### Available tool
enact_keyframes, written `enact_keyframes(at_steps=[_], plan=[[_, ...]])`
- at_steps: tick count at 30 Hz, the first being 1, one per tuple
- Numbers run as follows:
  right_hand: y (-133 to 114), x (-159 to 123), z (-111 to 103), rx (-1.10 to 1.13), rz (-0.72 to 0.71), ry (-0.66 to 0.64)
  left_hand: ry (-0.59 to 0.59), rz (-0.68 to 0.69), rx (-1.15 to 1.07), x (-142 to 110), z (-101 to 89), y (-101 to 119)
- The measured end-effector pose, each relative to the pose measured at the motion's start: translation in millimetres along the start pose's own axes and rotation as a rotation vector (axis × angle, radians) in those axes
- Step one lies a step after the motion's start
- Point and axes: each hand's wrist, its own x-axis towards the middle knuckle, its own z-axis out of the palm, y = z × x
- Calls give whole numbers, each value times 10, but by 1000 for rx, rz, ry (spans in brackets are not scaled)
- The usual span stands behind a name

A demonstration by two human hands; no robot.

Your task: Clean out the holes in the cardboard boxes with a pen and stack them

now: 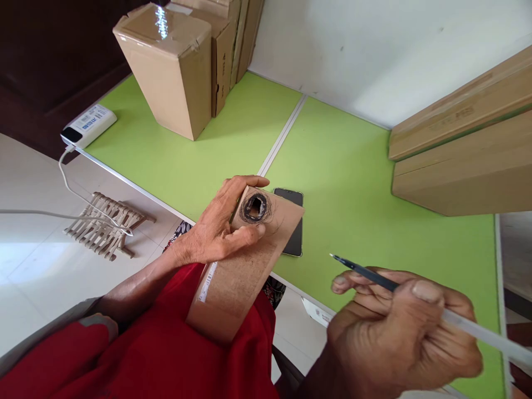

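My left hand (220,227) grips the top of a brown cardboard piece (241,271) that rests on my lap, with thumb and fingers pressed on either side. Near its upper end the cardboard has a ragged hole (255,206) ringed with dark scribbled lines. My right hand (399,332) is closed around a pen (366,272) with a dark tip and a pale barrel. The pen's tip points left and hangs in the air, well to the right of the cardboard.
A green table (341,166) lies ahead with a black phone (294,221) behind the cardboard, several cardboard boxes (170,66) at the far left, and flat boxes (461,149) at the right. A white power bank (88,124) with a cable sits at the table's corner. A small wooden rack (106,224) stands on the floor.
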Motion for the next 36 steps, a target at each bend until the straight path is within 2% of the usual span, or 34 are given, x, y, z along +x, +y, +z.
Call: enact_keyframes(at_steps=[1, 4, 6, 11, 14, 22, 28, 30, 32, 34, 36], plan=[[38, 64, -97, -110, 37, -49, 0, -2, 0, -1, -1, -4], [175, 211, -377, -548, 160, -302, 4, 8, 2, -2, -1, -19], [276, 265, -487, -793, 193, -403, 2, 16, 2, 1, 0, -26], [532, 292, -460, -1084, 308, -598, -6, 19, 7, 13, 9, -39], [661, 279, -381, -1220, 387, -642, -2, 16, -4, 19, 14, -52], [830, 333, -354, -1284, 389, -632, -2, 43, 15, 23, 13, -59], [740, 263, -317, -1204, 214, -540, 5, 9, 36, -9, -15, -22], [680, 154, -210, -1083, 151, -588, 20, -8, 33, -31, -43, -14], [633, 27, -59, -991, 104, -710, 34, -18, 42, -55, -76, -13], [613, -80, 104, -1001, 75, -808, 51, -16, 59, -78, -112, -20], [617, -141, 239, -1067, 61, -834, 79, -4, 68, -102, -151, -37]])
